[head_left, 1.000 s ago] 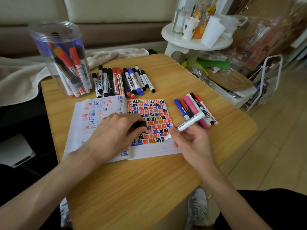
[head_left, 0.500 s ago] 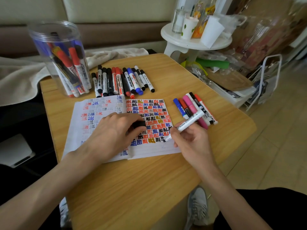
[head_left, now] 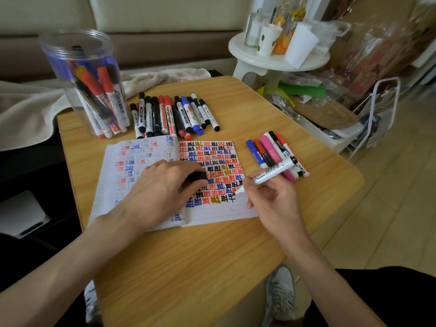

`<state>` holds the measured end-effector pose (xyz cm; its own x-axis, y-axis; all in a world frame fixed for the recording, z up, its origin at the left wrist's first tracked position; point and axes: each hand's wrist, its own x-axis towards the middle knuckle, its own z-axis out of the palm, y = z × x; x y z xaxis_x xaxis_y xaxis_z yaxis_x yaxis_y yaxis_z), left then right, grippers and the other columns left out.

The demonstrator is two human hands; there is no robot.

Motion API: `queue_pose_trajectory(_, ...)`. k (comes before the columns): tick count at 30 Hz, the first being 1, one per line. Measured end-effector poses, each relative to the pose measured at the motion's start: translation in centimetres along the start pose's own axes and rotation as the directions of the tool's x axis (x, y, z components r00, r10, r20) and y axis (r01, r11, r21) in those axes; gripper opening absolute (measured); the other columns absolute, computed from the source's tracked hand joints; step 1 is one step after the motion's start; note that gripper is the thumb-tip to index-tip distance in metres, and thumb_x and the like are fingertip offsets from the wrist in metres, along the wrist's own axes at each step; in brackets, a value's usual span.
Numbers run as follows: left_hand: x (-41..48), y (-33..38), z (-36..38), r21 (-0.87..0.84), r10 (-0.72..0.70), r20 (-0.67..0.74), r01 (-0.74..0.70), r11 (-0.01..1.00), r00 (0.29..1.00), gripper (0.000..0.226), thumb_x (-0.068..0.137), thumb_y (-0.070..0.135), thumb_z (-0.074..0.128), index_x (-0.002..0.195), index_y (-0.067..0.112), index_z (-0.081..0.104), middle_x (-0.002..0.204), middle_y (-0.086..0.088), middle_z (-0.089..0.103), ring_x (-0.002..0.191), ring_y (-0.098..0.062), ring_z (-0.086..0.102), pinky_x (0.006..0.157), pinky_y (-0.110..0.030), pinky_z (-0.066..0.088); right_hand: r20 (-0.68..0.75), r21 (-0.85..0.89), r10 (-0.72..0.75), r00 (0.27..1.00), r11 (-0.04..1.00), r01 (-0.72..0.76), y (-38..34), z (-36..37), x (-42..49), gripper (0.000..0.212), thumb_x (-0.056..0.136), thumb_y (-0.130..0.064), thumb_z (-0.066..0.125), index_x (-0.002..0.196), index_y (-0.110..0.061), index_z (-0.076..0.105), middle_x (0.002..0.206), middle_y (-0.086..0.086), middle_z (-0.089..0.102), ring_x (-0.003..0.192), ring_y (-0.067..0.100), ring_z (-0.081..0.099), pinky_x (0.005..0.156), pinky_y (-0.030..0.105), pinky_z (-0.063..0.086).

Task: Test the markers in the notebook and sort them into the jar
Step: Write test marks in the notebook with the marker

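Now, head view. Left hand lies palm down on the open notebook, across the fold. Its fingers are curled, and thumb and forefinger pinch a black cap.

Right hand grips a white marker in a writing hold, fingers curled round the barrel. The barrel slants up to the right. The tip meets the right page at the end of the lowest row of marks. Ink colour of the tip: cannot tell.

The right page is nearly filled with rows of red, blue, black and yellow test marks, with bare lines at the bottom. The left page shows fainter marks.

The notebook sits mid-desk on light wood. At the back left corner stands a clear plastic jar, upright and lidless, holding red, blue and black markers on end. Just right of it lies a row of capped markers, side by side and touching. A smaller cluster of markers, blue, red, pink, black and red, lies right of the notebook, partly under the held marker.

Room: a pale cloth behind the desk, a sofa, a white round stool carrying cups and packets, a tiled floor, and a grey shoe below the desk edge.
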<state>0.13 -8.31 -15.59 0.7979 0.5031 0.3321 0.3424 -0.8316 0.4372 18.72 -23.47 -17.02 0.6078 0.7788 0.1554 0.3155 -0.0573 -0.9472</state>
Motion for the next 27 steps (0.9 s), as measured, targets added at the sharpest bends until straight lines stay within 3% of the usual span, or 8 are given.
queue_pose_trajectory(5, 0.0, -0.1, 0.2, -0.004, 0.01, 0.004, -0.01, 1.0, 1.0, 0.032, 0.098, 0.052, 0.049, 0.109, 0.029, 0.068, 0.095, 0.016, 0.069, 0.073, -0.003, 0.059, 0.062, -0.011, 0.036, -0.002, 0.061, 0.043, 0.999, 0.997, -0.042, -0.3, 0.0, 0.0, 0.007, 0.096, -0.006, 0.07, 0.09, -0.01, 0.068, 0.064, -0.009, 0.066, 0.059, 0.011, 0.06, 0.057, 0.024, 0.051)
queue_pose_trajectory(7, 0.0, -0.1, 0.2, -0.008, 0.038, -0.011, -0.038, 0.999, 0.999, 0.036, 0.1, 0.052, 0.047, 0.112, 0.026, 0.068, 0.099, 0.013, 0.068, 0.078, -0.007, 0.061, 0.065, -0.021, 0.045, -0.018, 0.138, 0.095, 0.995, 0.986, -0.092, -0.5, -0.3, 0.0, 0.003, 0.097, -0.006, 0.068, 0.094, -0.004, 0.068, 0.06, -0.006, 0.062, 0.056, 0.009, 0.057, 0.054, 0.019, 0.047)
queue_pose_trajectory(11, 0.1, 0.0, 0.0, -0.023, 0.099, -0.028, -0.099, 0.995, 0.995, 0.038, 0.099, 0.049, 0.054, 0.121, 0.022, 0.071, 0.107, 0.009, 0.068, 0.094, -0.011, 0.063, 0.077, -0.031, 0.054, -0.023, 0.209, 0.141, 0.99, 0.969, -0.133, -1.1, -0.4, 0.2, 0.001, 0.097, -0.013, 0.071, 0.097, -0.012, 0.071, 0.068, 0.005, 0.063, 0.062, 0.015, 0.059, 0.068, 0.033, 0.055)
queue_pose_trajectory(13, 0.2, 0.3, -0.2, -0.073, 0.103, -0.02, -0.105, 0.992, 0.994, 0.039, 0.095, 0.051, 0.059, 0.118, 0.024, 0.074, 0.104, 0.012, 0.071, 0.088, 0.002, 0.059, 0.077, -0.02, 0.051, -0.021, 0.232, 0.158, 0.987, 0.961, -0.149, -1.3, -0.3, 0.3, 0.004, 0.097, -0.016, 0.072, 0.101, -0.014, 0.073, 0.071, 0.005, 0.066, 0.064, 0.015, 0.062, 0.073, 0.033, 0.059)
queue_pose_trajectory(16, 0.3, 0.9, -0.3, -0.138, 0.062, -0.03, -0.066, 0.988, 0.998, 0.041, 0.086, 0.057, 0.063, 0.113, 0.028, 0.075, 0.096, 0.022, 0.071, 0.079, 0.016, 0.055, 0.072, -0.005, 0.041, -0.004, 0.256, 0.157, 0.988, 0.955, -0.151, -1.9, -0.2, 0.3, 0.012, 0.095, -0.018, 0.075, 0.106, -0.011, 0.073, 0.075, 0.003, 0.071, 0.064, 0.014, 0.064, 0.061, 0.017, 0.051)
queue_pose_trajectory(18, 0.3, 1.0, -0.3, -0.163, 0.051, -0.039, -0.057, 0.985, 0.998, 0.04, 0.084, 0.059, 0.062, 0.109, 0.029, 0.075, 0.09, 0.033, 0.063, 0.081, 0.019, 0.055, 0.073, -0.002, 0.041, 0.011, 0.272, 0.16, 0.987, 0.949, -0.157, -2.2, -0.1, 0.3, 0.014, 0.094, -0.019, 0.076, 0.107, -0.012, 0.073, 0.081, 0.002, 0.074, 0.065, 0.015, 0.065, 0.058, 0.015, 0.047)
queue_pose_trajectory(22, 0.3, 1.0, -0.3, -0.17, 0.046, -0.059, -0.056, 0.984, 0.997, 0.042, 0.084, 0.059, 0.061, 0.107, 0.027, 0.075, 0.086, 0.036, 0.055, 0.081, 0.02, 0.055, 0.072, -0.002, 0.041, 0.054, 0.301, 0.169, 0.984, 0.937, -0.178, -2.5, 0.4, 0.3, 0.016, 0.094, -0.019, 0.076, 0.107, -0.012, 0.074, 0.083, 0.004, 0.075, 0.066, 0.015, 0.065, 0.052, 0.02, 0.043)
queue_pose_trajectory(27, 0.2, 0.9, -0.2, -0.166, 0.033, -0.04, -0.039, 0.985, 0.999, 0.042, 0.085, 0.061, 0.059, 0.109, 0.03, 0.074, 0.09, 0.021, 0.071, 0.08, 0.012, 0.058, 0.066, -0.007, 0.041, 0.092, 0.32, 0.161, 0.983, 0.93, -0.182, -2.8, 1.1, 0.1, 0.015, 0.094, -0.02, 0.076, 0.107, -0.012, 0.073, 0.086, 0.003, 0.075, 0.065, 0.015, 0.065, 0.056, 0.028, 0.042)
